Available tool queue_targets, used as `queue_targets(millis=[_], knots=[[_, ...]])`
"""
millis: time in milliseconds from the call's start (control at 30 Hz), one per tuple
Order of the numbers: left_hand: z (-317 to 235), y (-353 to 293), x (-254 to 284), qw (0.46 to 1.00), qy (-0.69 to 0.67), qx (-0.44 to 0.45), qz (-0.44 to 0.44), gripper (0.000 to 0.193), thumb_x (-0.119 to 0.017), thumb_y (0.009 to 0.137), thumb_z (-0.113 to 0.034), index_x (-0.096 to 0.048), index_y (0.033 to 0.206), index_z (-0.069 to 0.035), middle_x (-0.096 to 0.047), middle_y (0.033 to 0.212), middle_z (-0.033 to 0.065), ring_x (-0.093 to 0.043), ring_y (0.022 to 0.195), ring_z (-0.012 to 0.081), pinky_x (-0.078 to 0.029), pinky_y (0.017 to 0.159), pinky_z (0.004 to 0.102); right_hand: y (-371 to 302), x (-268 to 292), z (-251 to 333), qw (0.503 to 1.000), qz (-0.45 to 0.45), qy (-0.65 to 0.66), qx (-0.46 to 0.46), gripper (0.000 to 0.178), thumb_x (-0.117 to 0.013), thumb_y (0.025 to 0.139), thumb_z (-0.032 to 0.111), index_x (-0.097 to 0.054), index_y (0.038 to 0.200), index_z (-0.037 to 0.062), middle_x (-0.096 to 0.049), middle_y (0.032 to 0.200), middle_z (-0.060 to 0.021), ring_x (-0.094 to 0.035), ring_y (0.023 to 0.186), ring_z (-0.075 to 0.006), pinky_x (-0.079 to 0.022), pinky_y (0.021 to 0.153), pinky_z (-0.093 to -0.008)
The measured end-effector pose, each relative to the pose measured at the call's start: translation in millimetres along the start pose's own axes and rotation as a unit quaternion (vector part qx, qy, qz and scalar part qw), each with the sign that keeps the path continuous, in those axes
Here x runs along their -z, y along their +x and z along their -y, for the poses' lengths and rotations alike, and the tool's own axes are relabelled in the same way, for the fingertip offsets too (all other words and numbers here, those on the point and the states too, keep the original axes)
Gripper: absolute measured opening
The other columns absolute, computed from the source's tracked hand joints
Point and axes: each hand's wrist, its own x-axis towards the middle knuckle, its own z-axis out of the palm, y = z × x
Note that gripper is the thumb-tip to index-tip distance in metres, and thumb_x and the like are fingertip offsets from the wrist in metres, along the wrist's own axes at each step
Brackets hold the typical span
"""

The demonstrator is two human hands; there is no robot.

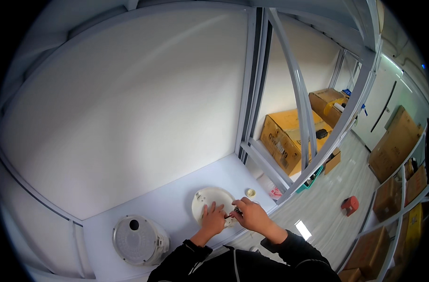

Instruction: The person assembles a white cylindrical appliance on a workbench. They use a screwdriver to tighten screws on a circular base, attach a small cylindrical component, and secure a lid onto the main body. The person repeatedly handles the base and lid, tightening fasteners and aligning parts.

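A round white dish-like disc (219, 193) lies on the pale worktop, with small dark marks on its left part. My left hand (213, 219) rests on its near side, fingers spread and pointing away from me. To the right, my right hand (253, 216) is closed around a small dark thin thing (228, 216), which points toward the left hand's thumb; its exact kind is too small to tell. Just beyond the right hand sits a small round tub (250, 192) with a pale yellowish middle. The hands hide the disc's near right edge.
A white bucket (141, 242) with a dark round hole in its lid stands left on the worktop (177, 214). Grey frame posts rise at the right. Beyond them are cardboard boxes (282, 141), a teal crate (310, 181), a red stool (350, 206) and loaded shelves.
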Motion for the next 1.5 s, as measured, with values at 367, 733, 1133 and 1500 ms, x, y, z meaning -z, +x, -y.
queue_targets(millis=[367,733,1133,1500], knots=[[6.8,0.9,-7.9,1.000,-0.007,0.010,-0.019,0.024,-0.069,0.093,-0.022,-0.075,0.116,-0.018,-0.053,0.158,0.0055,-0.035,0.155,0.0389,-0.019,0.124,0.0680,9.9,-11.4,2.2,0.994,-0.074,0.066,0.034,0.042,-0.079,0.088,0.016,-0.063,0.126,0.0074,-0.062,0.104,-0.0172,-0.067,0.084,-0.0371,-0.055,0.073,-0.0438],[-3.2,3.3,20.2,0.997,-0.029,0.036,0.069,0.018,-0.070,0.092,-0.017,-0.078,0.108,-0.018,-0.049,0.162,0.0025,-0.029,0.159,0.0346,-0.016,0.127,0.0646,13.0,-8.6,-9.7,0.992,-0.046,0.108,0.047,0.033,-0.075,0.088,0.006,-0.066,0.120,0.0045,-0.064,0.109,-0.0152,-0.072,0.087,-0.0337,-0.058,0.074,-0.0427],[9.2,3.3,-1.2,0.999,-0.048,0.025,-0.004,0.017,-0.071,0.090,-0.015,-0.075,0.106,-0.012,-0.051,0.159,0.0053,-0.033,0.156,0.0387,-0.018,0.124,0.0683,19.2,-2.1,9.5,0.993,-0.057,0.055,0.090,0.037,-0.075,0.088,0.015,-0.065,0.122,0.0049,-0.069,0.105,-0.0160,-0.071,0.092,-0.0368,-0.056,0.076,-0.0464],[1.3,7.1,17.5,0.996,-0.065,0.046,0.046,0.016,-0.076,0.089,-0.021,-0.077,0.104,-0.016,-0.052,0.158,0.0028,-0.031,0.158,0.0351,-0.017,0.125,0.0650,18.2,-0.8,8.5,0.997,-0.029,0.070,-0.026,0.037,-0.077,0.088,0.016,-0.063,0.120,0.0047,-0.071,0.101,-0.0176,-0.072,0.084,-0.0399,-0.057,0.073,-0.0464]])
